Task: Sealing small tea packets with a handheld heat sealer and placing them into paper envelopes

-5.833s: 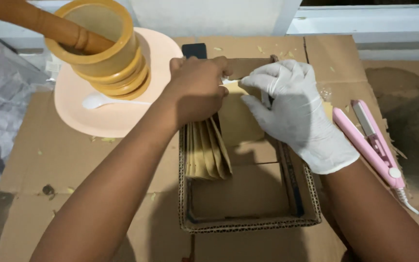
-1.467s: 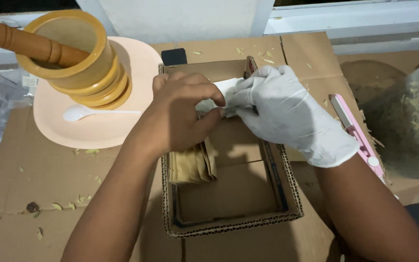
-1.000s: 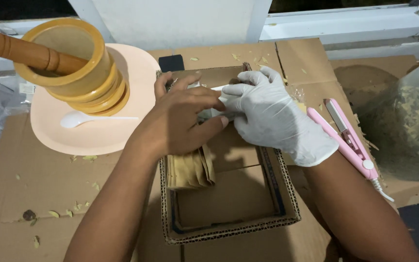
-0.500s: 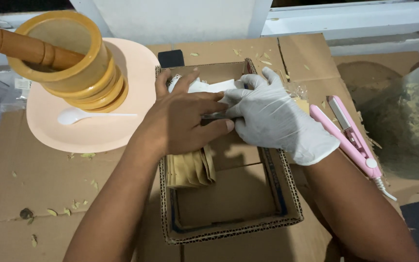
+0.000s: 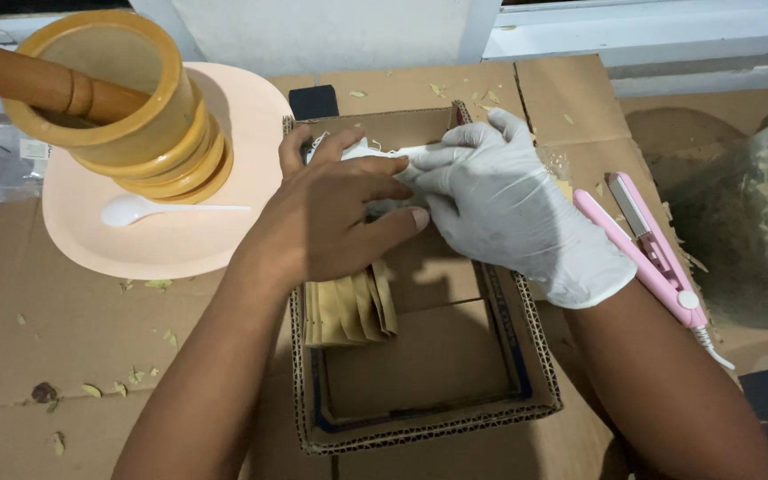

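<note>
Fingers (image 5: 375,182) of both hands are closed on a small white packet (image 5: 362,153) at the far end of the cardboard box (image 5: 428,427), steadying it above the brown packets (image 5: 348,307).

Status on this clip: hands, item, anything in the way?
Left hand bare, right hand gloved, both gripping white sachet over cardboard box. Brown packets beneath. Nothing blocking.

White pouch (image 5: 375,156) — crumpled, at the box's (image 5: 420,427) far end.
</note>
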